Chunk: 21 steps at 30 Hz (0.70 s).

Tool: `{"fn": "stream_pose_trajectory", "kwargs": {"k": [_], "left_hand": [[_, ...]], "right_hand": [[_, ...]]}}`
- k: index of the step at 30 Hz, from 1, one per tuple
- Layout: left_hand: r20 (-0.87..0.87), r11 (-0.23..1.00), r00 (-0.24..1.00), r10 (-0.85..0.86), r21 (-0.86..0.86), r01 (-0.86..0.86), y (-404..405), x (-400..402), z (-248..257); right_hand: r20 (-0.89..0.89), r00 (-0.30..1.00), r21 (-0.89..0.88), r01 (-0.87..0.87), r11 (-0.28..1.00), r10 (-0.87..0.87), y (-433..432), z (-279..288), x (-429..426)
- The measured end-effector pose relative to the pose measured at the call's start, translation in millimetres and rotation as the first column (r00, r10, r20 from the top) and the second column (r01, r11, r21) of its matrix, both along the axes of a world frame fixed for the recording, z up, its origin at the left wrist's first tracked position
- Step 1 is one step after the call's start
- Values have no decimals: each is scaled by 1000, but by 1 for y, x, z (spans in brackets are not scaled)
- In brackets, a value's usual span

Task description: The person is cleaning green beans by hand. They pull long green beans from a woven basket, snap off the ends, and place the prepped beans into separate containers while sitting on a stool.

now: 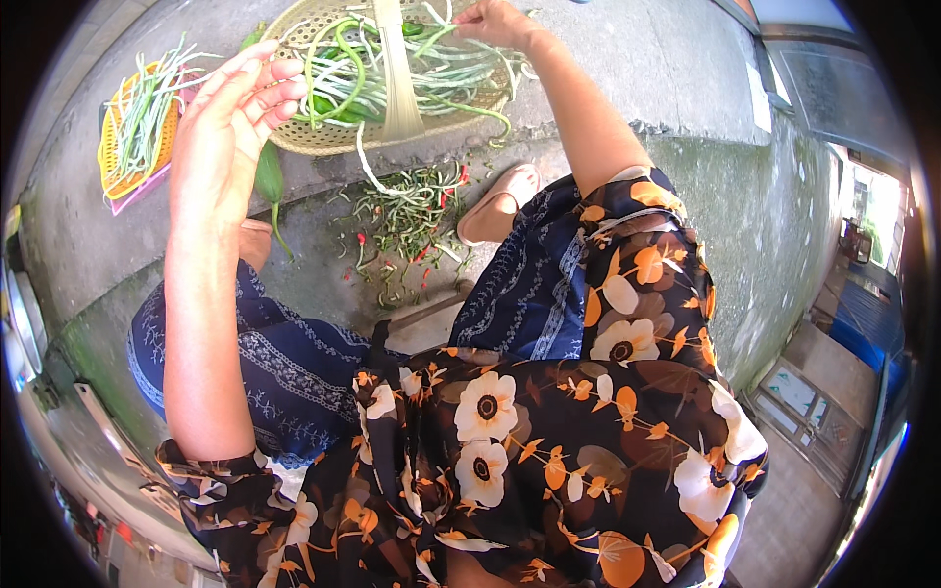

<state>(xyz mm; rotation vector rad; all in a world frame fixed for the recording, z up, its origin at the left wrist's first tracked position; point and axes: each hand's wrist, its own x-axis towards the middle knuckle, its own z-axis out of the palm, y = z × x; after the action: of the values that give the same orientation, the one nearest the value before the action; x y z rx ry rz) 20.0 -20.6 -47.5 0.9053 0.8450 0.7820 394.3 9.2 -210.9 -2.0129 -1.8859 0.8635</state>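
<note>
Long pale-green beans (pixel 448 73) and some green peppers fill a perforated oval basket (pixel 316 141) with a wide handle. At the basket's far right side, my right hand (pixel 489 22) pinches a green bean between thumb and fingers. My left hand (pixel 235 110) is raised at the basket's left edge, fingers apart and slightly curled, with nothing seen in it. To the left, a yellow plastic basket (pixel 106 158) holds more long beans (pixel 140 125). A long green gourd (pixel 269 176) lies on the concrete behind my left wrist, partly hidden.
A pile of bean ends and red bits (pixel 412 213) lies on the lower ground between my feet. The concrete ledge (pixel 603 66) carries the baskets, and its edge runs across in front of me. Something pink sits under the yellow basket. My sandalled foot (pixel 500 206) is right of the pile.
</note>
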Motion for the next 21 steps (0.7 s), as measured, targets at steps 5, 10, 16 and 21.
{"fn": "stream_pose_trajectory", "kwargs": {"k": [5,10,16,21], "left_hand": [[-43,1000,999,-20,6,21,0,-5,-3],[-40,1000,999,-23,4,23,-1,-2,-4],[-17,998,998,-54,12,55,3,-1,-3],[-43,999,998,-39,1,39,1,0,0]], "right_hand": [[-354,935,-279,-69,958,-36,16,8,-3],[-201,977,-93,53,994,-71,9,3,-8],[530,847,358,-179,917,-42,-11,1,-11],[683,639,-330,-163,930,355,-39,39,-58]]}}
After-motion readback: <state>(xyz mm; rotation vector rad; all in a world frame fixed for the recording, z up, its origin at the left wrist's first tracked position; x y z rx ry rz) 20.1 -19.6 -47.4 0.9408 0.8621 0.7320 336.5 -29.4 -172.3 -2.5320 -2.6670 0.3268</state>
